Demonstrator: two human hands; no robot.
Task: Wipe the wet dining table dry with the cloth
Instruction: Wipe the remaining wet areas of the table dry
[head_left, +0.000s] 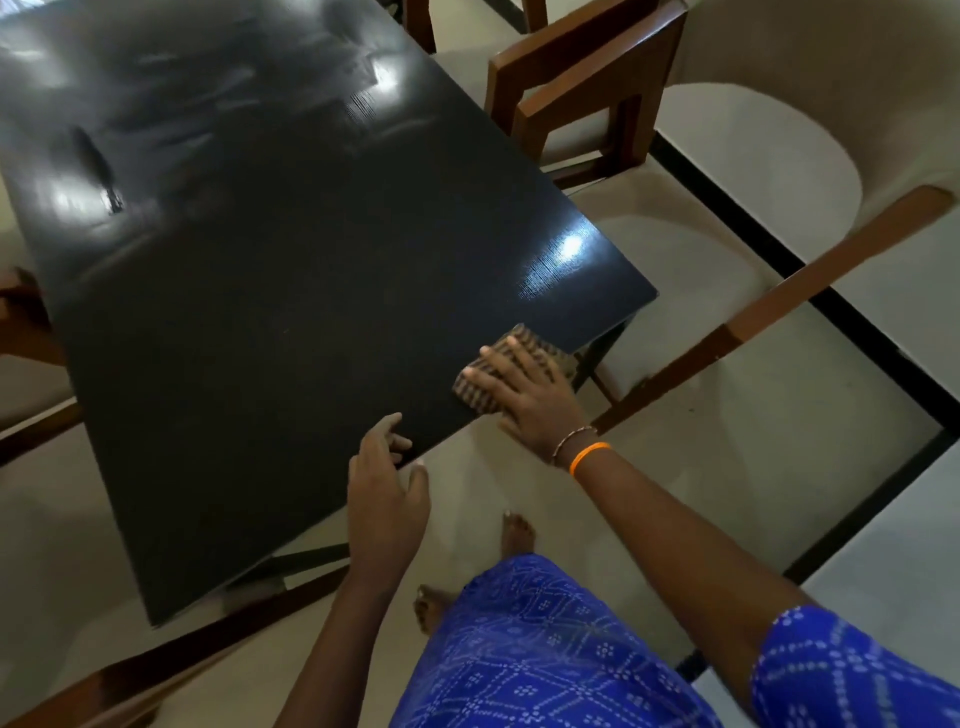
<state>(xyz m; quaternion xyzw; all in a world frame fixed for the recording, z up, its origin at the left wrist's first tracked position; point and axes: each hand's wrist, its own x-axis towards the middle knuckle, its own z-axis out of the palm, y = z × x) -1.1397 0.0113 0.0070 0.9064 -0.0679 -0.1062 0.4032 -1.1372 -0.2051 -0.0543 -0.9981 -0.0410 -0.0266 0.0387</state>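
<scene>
A soft, limp brown striped cloth (511, 364) is pressed flat by the spread right hand (524, 397) at the near corner of the glossy black bench (291, 270), best handled under a flat palm, while the left hand (384, 488), loosely curled, rests at the edge.

Chairs and a tiled floor around the dining area

A wooden chair (587, 98) with a pale seat stands at the far right; a cushioned armchair (769, 171) with a wooden arm sits nearer. Dark lines cross the pale floor (883, 561). Another chair (26, 364) shows at the left edge.
</scene>
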